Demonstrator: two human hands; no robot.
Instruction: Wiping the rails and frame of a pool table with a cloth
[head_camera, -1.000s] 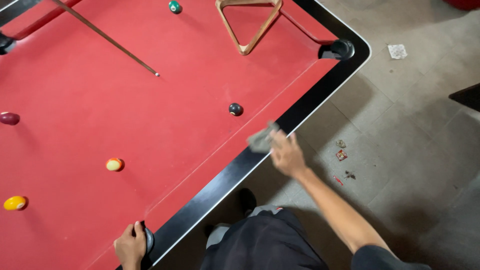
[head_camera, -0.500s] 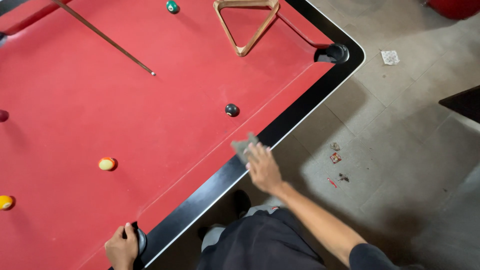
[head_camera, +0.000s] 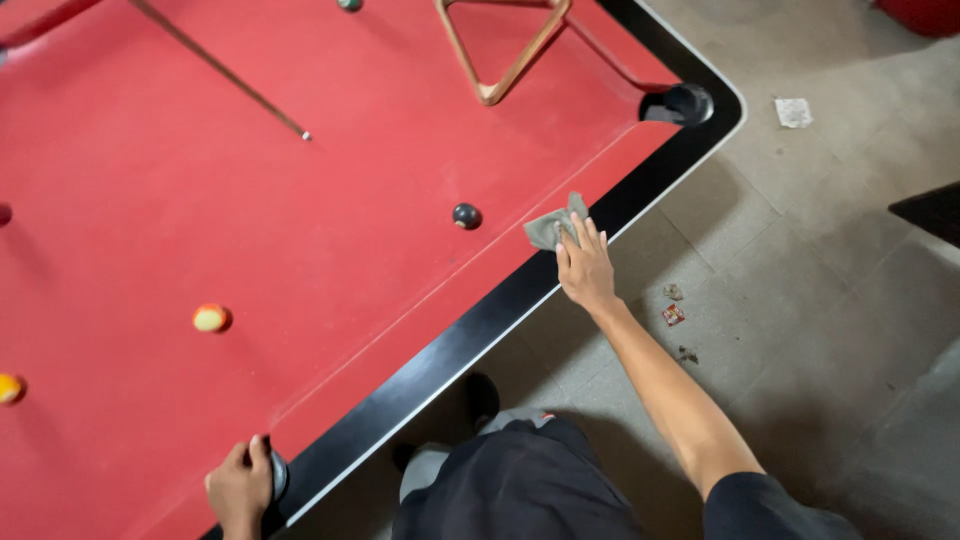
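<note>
Right hand (head_camera: 585, 270) presses grey cloth (head_camera: 552, 226) on red desk's black rail (head_camera: 470, 330), fingers (head_camera: 590, 238) flat. Left hand (head_camera: 238, 485) grips near side pocket (head_camera: 277, 474). Black ball (head_camera: 466, 215) just left of cloth.

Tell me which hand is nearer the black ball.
Right. The right hand presses a grey cloth on the cushion just right of the black ball. The left hand rests at the side pocket, far down-left of it.

Grey tiled floor (head_camera: 800, 230), scattered litter (head_camera: 673, 314)
</note>
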